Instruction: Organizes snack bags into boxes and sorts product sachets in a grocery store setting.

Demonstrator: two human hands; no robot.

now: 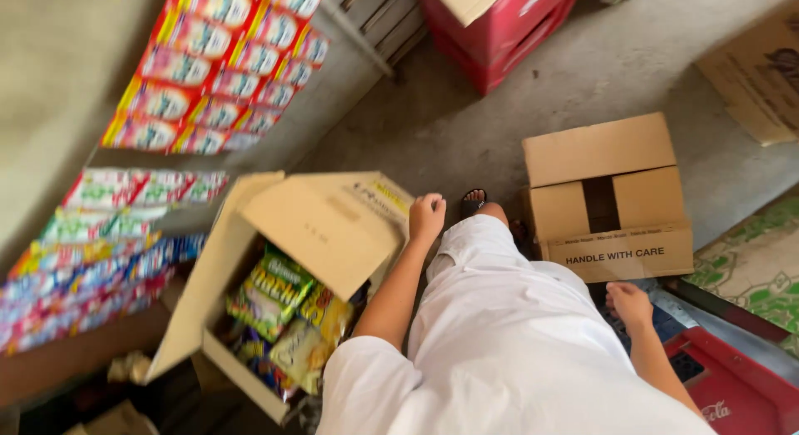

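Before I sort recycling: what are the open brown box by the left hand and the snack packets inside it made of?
The open brown box looks like matte corrugated cardboard, with creased flaps. The snack packets seem glossy plastic film; they crinkle and catch light.

We see a small brown box [607,198] on the floor. Behind it stands a red crate [498,31]. Flat cardboard [759,73] lies near it.

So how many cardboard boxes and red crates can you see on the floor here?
Open cardboard boxes: 2 (the packet-filled box touched by the left hand; the empty box beyond the right hand)
Red crates: 2 (the top crate; the lower-right crate)
Total: 4
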